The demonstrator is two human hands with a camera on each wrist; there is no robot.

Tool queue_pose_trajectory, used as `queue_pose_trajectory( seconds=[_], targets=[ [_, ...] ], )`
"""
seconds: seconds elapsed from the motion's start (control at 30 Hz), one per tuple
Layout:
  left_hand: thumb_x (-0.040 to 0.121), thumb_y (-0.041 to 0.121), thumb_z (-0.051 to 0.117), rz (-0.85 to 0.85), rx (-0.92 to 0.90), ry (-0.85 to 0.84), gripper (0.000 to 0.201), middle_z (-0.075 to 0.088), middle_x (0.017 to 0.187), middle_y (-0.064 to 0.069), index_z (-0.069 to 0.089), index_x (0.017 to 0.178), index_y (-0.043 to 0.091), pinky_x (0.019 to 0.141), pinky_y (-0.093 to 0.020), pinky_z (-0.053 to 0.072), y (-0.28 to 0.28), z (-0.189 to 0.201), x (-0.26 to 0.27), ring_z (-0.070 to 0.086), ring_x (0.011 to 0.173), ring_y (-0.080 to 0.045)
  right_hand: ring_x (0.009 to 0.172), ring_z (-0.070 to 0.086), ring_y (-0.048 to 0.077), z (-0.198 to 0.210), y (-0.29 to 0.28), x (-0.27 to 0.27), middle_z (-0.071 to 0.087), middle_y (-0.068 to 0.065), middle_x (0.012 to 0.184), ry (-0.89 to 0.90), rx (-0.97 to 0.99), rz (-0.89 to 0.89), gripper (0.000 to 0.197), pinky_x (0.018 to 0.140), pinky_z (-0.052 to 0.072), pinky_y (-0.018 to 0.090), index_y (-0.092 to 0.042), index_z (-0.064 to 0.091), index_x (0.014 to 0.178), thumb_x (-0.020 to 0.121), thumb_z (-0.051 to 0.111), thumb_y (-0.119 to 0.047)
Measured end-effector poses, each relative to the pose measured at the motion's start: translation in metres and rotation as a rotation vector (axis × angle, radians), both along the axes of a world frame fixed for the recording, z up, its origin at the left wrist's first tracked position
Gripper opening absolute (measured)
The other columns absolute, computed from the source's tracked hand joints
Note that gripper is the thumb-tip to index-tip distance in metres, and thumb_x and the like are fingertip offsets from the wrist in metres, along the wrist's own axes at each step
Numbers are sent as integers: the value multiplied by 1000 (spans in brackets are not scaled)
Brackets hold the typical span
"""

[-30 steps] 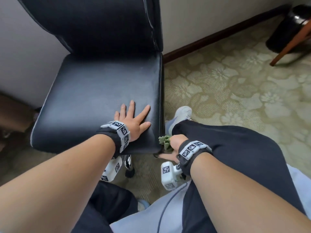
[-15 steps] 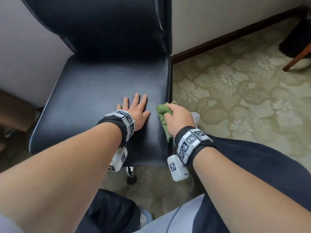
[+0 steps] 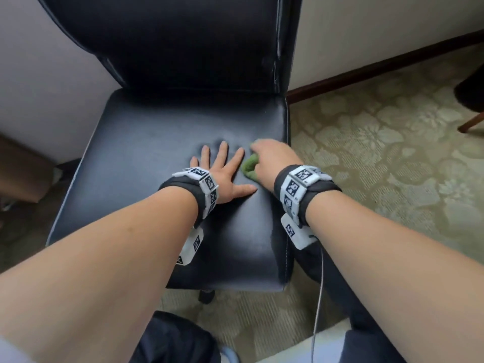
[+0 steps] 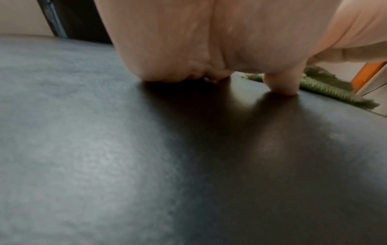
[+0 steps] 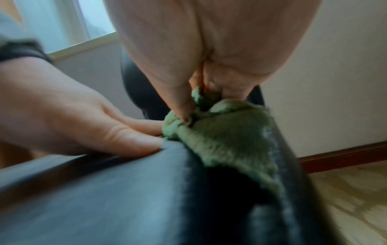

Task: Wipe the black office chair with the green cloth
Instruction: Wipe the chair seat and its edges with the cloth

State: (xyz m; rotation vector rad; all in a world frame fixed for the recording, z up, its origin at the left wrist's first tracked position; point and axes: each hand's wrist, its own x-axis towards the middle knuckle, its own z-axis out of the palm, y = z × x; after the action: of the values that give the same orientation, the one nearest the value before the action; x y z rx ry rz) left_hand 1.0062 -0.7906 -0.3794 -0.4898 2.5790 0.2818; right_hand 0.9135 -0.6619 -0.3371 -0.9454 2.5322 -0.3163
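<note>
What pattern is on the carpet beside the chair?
A pale floral pattern on olive-beige carpet, clearest in the head view.

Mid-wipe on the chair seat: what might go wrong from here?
The right hand holds the green cloth bunched, so little of it may meet the seat. The left hand lies flat right beside the cloth and may block the stroke. The cloth sits near the seat's right edge and may slip off.
</note>
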Motion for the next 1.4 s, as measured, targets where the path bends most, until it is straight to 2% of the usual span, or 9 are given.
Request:
queue_pose_trajectory(
  seconds=[0.13, 0.23, 0.37, 0.57, 0.73, 0.83, 0.97, 1.23, 1.4],
  targets=[
    [77, 90, 54, -27, 64, 41, 114, -17, 173, 10, -8, 163, 48, 128, -54, -3, -17, 5, 1, -14, 159, -35, 122, 60, 28, 0, -8, 13, 63, 3, 134, -17, 138, 154, 38, 103, 49, 37, -17, 64, 128, 91, 61, -19],
    [66, 93, 62, -10, 43, 55, 132, -16, 174, 8, -9, 164, 40, 129, -53, 1, -31, 7, -1, -13, 160, -31, 114, 64, 28, -3, -12, -1, 68, 0, 123, 15, 165, 141, 26, 100, 52, 38, -21, 67, 113, 90, 55, -20],
    [46, 102, 62, 22, 13, 43, 147, -19, 173, 4, -11, 161, 48, 128, -55, 4, -45, 4, -16, -14, 159, -33, 105, 63, 32, -4, -25, -26, 64, 3, 107, 88, 198, 152, 9, 94, 54, 42, -23, 54, 92, 89, 53, -14],
    [42, 106, 58, -44, -7, -57, 138, -26, 171, 10, -17, 151, 66, 123, -65, -4, -78, 10, -55, -23, 157, -37, 121, 59, 36, 5, -47, -104, 61, 13, 133, 165, 233, 100, 34, 102, 51, 43, -10, 63, 125, 95, 53, -21],
    [38, 114, 37, -82, -33, -102, 133, -41, 164, 9, -30, 143, 68, 116, -73, -15, -90, 2, -61, -37, 151, -39, 107, 64, 36, 7, -72, -143, 69, 12, 115, 117, 172, 16, 25, 88, 53, 36, -11, 68, 113, 95, 59, -26],
    [38, 115, 32, -59, -46, -64, 133, -42, 164, 6, -32, 143, 66, 115, -76, -14, -89, -3, -62, -36, 151, -41, 122, 60, 30, 4, -77, -141, 68, 5, 129, 75, 82, 105, 33, 100, 47, 32, -17, 69, 124, 93, 60, -21],
    [42, 114, 33, -20, -66, -45, 132, -40, 165, 4, -32, 145, 64, 114, -78, -12, -85, -3, -64, -34, 151, -43, 128, 55, 31, 15, -58, -155, 62, 9, 137, 123, -20, -114, 45, 103, 42, 29, -22, 61, 137, 94, 53, -12],
    [64, 102, 49, 58, -21, -67, 121, -29, 170, 4, -20, 154, 60, 124, -67, -1, -68, 16, -36, -22, 157, -38, 100, 64, 23, 26, -7, -91, 68, -2, 101, -46, -50, -250, 31, 80, 41, 22, -28, 70, 106, 86, 55, -9],
    [67, 90, 66, 63, -11, -80, 124, -11, 174, 2, -3, 162, 50, 127, -55, 18, -82, 28, 21, -3, 160, -33, 93, 61, 25, 37, -4, -22, 65, -2, 99, -36, -20, -161, 26, 80, 47, 29, -22, 66, 103, 88, 50, -8]
  ],
)
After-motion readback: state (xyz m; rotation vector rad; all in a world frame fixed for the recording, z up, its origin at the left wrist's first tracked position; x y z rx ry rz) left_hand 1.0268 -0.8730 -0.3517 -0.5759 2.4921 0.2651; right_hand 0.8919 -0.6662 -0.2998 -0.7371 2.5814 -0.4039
